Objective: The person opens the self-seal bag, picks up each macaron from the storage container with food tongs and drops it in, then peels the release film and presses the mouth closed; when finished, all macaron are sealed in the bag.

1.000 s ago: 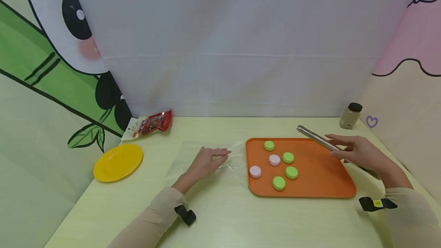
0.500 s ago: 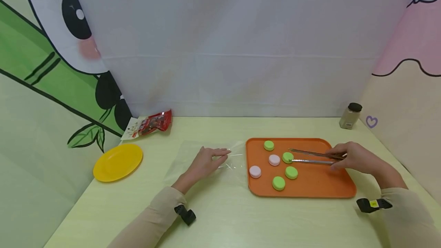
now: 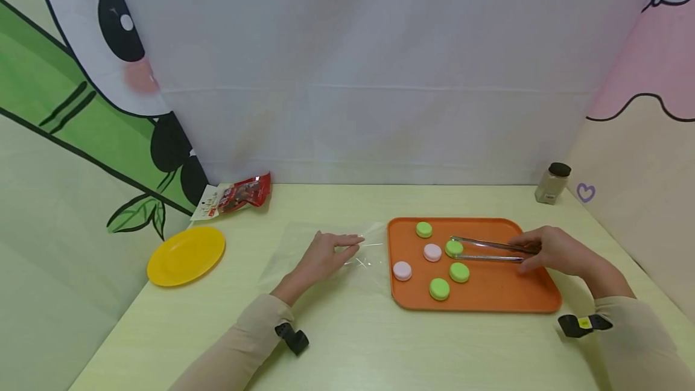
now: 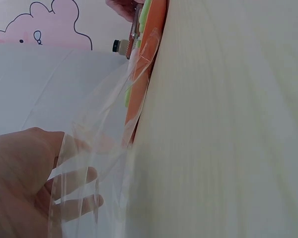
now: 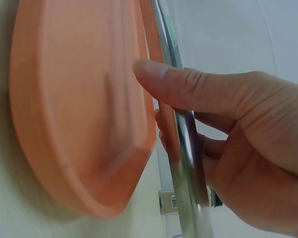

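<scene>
An orange tray point(image 3: 510, 291) point(image 5: 74, 109) point(image 4: 145, 69) lies on the table's right half with several green and pink round macarons. My right hand point(image 3: 548, 252) point(image 5: 228, 134) grips metal tongs point(image 3: 485, 249) point(image 5: 181, 148) over the tray; their two tips flank a green macaron point(image 3: 453, 248). A pink macaron point(image 3: 432, 252) sits just left of it. My left hand point(image 3: 326, 253) point(image 4: 25, 183) rests flat on a clear plastic bag point(image 3: 326, 246) point(image 4: 99, 139) left of the tray, fingers extended.
A yellow plate point(image 3: 186, 256) lies at the table's left. A red snack packet point(image 3: 233, 197) sits behind it near the backdrop. A black-lidded spice jar point(image 3: 552, 183) point(image 4: 120, 47) stands at the back right corner.
My right hand swung the tongs down from above the tray's back right corner to level over the tray, tips now at a green macaron. My left hand stayed on the bag.
</scene>
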The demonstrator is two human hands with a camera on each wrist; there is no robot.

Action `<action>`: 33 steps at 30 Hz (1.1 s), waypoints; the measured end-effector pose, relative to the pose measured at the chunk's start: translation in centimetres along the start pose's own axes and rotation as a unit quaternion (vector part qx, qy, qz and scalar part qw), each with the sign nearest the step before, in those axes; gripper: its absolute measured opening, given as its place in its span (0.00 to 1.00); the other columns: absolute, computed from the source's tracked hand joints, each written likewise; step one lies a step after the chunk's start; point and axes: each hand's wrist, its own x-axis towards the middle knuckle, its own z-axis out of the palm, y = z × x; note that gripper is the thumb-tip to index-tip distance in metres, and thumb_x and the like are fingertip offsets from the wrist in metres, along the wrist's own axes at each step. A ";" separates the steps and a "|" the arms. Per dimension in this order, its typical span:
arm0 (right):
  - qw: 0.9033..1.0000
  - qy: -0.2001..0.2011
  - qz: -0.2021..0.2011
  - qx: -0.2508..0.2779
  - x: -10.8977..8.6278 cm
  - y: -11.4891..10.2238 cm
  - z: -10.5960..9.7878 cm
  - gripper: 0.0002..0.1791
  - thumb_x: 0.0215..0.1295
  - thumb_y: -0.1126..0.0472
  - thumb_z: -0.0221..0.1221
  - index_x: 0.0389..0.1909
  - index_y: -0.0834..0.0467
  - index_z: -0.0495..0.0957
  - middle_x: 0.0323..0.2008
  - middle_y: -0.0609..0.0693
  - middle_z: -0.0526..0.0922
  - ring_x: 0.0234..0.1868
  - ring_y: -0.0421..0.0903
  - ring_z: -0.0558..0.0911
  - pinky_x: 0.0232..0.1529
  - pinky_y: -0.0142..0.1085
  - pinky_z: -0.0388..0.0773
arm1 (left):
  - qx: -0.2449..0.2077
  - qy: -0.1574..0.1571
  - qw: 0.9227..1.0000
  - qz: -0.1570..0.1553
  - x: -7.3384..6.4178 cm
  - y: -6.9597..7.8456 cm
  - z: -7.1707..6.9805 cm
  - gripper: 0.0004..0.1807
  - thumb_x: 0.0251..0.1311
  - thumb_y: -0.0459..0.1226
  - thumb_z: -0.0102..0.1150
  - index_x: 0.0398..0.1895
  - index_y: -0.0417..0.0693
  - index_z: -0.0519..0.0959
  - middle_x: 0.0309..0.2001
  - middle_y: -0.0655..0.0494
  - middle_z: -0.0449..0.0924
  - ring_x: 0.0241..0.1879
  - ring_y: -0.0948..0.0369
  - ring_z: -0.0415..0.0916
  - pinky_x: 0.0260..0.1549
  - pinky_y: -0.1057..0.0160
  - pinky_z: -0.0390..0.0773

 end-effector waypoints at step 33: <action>0.996 0.074 -0.031 -0.041 0.8 -2.4 0.3 0.16 0.57 0.62 0.72 0.43 0.66 0.87 0.29 0.45 0.78 0.31 0.43 0.71 0.29 0.32 0.73 | -0.001 0.000 1.000 0.002 0.0 0.1 -0.1 0.15 0.70 0.40 0.60 0.56 0.49 0.85 0.56 0.54 0.83 0.60 0.53 0.77 0.68 0.28 0.39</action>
